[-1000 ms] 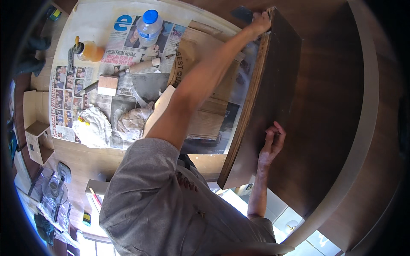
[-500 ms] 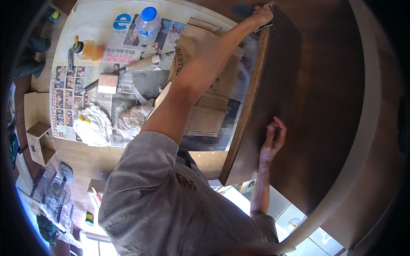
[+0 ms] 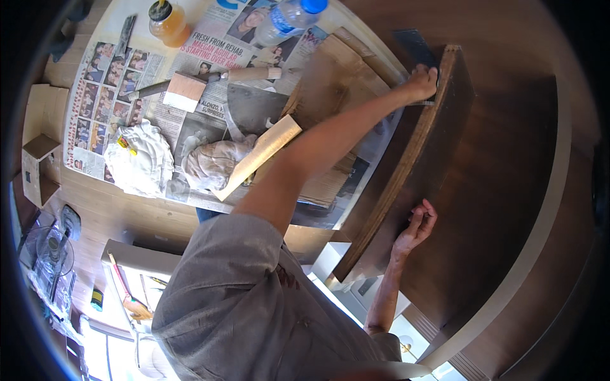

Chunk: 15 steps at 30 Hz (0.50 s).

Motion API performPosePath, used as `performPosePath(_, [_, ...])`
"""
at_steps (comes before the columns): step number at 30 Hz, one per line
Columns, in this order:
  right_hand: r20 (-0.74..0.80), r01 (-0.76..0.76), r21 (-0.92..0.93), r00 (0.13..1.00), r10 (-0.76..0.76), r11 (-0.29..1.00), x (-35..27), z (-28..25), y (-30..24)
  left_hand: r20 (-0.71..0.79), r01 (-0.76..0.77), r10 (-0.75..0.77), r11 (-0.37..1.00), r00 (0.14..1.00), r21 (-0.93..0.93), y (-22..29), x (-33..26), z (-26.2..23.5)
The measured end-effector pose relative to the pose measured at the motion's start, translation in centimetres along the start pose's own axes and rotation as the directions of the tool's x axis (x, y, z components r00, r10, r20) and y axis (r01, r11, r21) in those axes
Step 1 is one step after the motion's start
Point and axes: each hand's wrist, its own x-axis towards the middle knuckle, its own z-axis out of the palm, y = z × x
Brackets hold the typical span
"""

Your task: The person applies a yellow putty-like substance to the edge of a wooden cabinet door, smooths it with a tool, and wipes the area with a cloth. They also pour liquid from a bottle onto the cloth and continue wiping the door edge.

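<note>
My left hand is closed at the far part of a dark brown wooden panel, beside its raw, rough edge. A thin flat piece with a pale rim peeks out under the fingers; its kind is not clear. Past that hand lies a dark flat rectangle. My right hand is near the panel's broad dark face, lower down. Its fingers are loosely bent and apart, with nothing in them; whether they touch the panel I cannot tell. My left arm passes over a brown cardboard sheet.
Newspaper covers the table at left. On it are a water bottle, an orange-liquid jar, a wood-handled tool, a small block, a crumpled white bundle, a grey rag and a wooden strip.
My left hand has come nearer to me along the panel's edge, away from its far end. The whole view has shifted, uncovering the wooden strip. My right hand keeps its pose beside the panel.
</note>
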Motion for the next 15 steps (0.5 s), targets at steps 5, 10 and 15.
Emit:
performPosePath(5, [-0.057,-0.032,-0.111,0.998,0.026,0.993,-0.3,-0.4,0.6,0.115,0.114,-0.076,0.919,0.99,-0.376,-3.8,-10.4,-3.9])
performPosePath(10, [-0.153,-0.121,-0.266,0.985,0.082,0.956,1.1,0.8,-0.1,0.186,0.186,-0.108,0.857,0.977,-0.48,-3.4,-17.3,-7.1])
performPosePath(15, [0.115,0.134,-0.127,0.986,-0.12,0.983,15.9,6.3,-2.8,0.336,0.336,-0.181,0.804,0.924,-0.491,-3.7,-22.0,-8.9])
